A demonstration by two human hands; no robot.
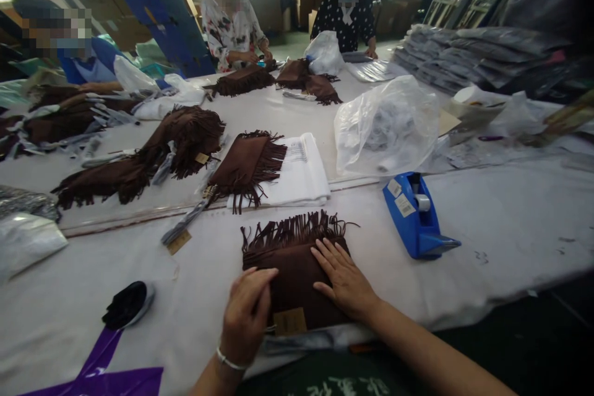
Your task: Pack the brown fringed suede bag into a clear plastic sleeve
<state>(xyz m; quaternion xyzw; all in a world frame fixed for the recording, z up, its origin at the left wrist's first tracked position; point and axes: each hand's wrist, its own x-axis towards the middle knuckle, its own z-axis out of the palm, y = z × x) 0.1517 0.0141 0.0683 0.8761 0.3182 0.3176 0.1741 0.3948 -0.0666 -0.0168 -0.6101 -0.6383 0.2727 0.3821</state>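
In front of me a brown fringed bag [297,272] lies flat on the white-covered table, its fringe pointing away from me. A tan card tag [291,322] rests on its near edge, beside grey plastic wrapping [299,341]. My right hand [346,281] presses flat on the bag's right half, fingers stretched out. At the bag's left edge, my left hand [248,309] has its fingers bent and closed on the side; the fingertips are partly hidden. Just beyond, another brown fringed bag [245,164] with a wrapped strap and tag lies partly on a folded white sheet [306,173].
A blue tape dispenser [411,216] stands to the right, a clear plastic bag [387,127] behind it. More fringed bags [185,136] lie left. A black roll [127,304] and purple tape [102,352] are front left. Three people stand or sit across the table; grey packages [473,55] are stacked far right.
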